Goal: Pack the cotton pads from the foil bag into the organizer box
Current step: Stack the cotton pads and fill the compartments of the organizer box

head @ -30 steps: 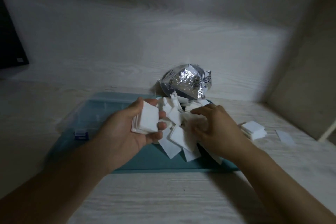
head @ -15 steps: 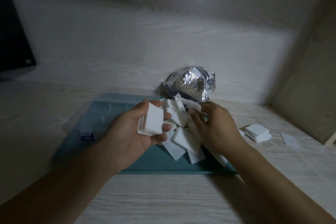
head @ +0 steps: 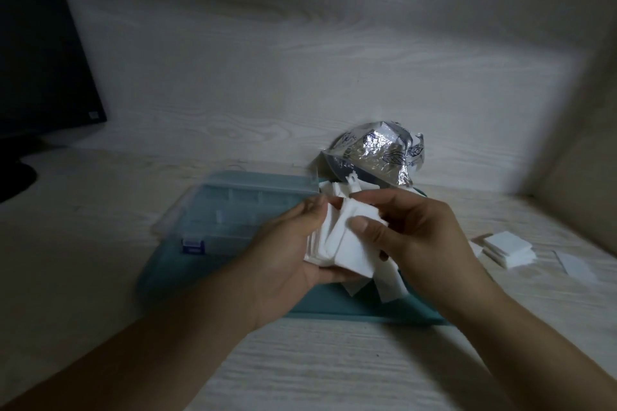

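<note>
My left hand [head: 283, 257] cups a stack of white square cotton pads [head: 337, 243] over the teal tray. My right hand [head: 414, 237] meets that stack, its thumb and fingers pinching a pad against it. More loose pads [head: 389, 284] lie on the tray below my hands. The crumpled silver foil bag [head: 374, 157] sits just behind, with pads spilling from its mouth. The clear organizer box [head: 233, 210], with a blue latch at its front, stands on the left part of the tray.
A teal tray [head: 334, 310] lies under the box and pads on the pale wood desk. A small stack of pads [head: 507, 248] and a single pad [head: 572, 262] lie at the right. A dark monitor [head: 40, 60] stands at the far left.
My right hand rose from the loose pads on the tray and brought a pad to the stack in my left hand. The view shifted slightly right and closer.
</note>
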